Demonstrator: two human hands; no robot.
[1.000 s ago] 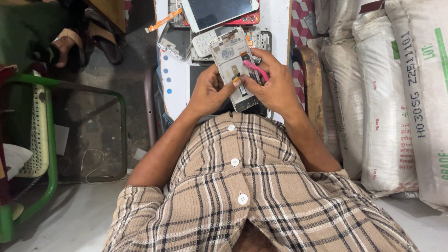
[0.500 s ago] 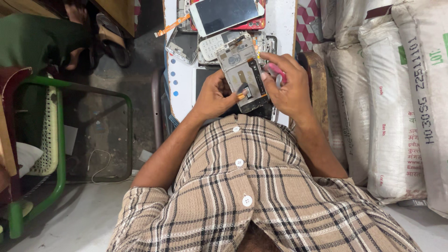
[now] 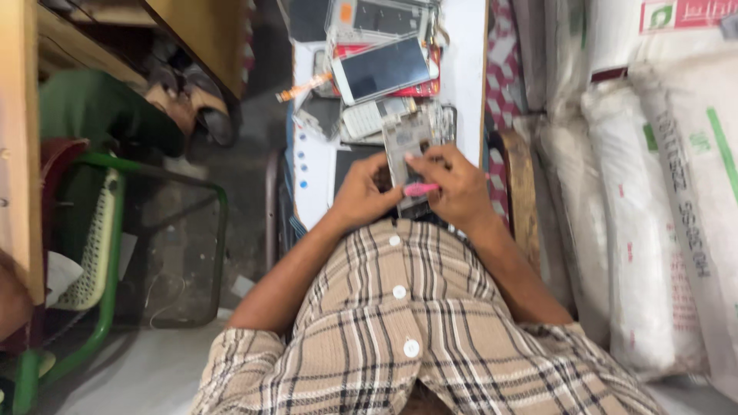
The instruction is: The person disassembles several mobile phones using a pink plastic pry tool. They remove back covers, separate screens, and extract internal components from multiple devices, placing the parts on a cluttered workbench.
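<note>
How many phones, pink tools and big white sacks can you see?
Phones: 3, the opened phone held by the left hand and right hand, a white phone, and a keypad phone.
Pink tools: 1 pink tool.
White sacks: 2, one sack and another sack.
Total: 6.

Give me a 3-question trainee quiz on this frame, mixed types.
1. True or false: both hands touch the opened phone.
2. Which hand holds the pink tool: A left, B right?
3. Fill in: the white-framed phone lies on the ____ side of the opened phone from the person.

Key: 1 true, left hand and right hand both on it. 2 B. 3 far.
</note>
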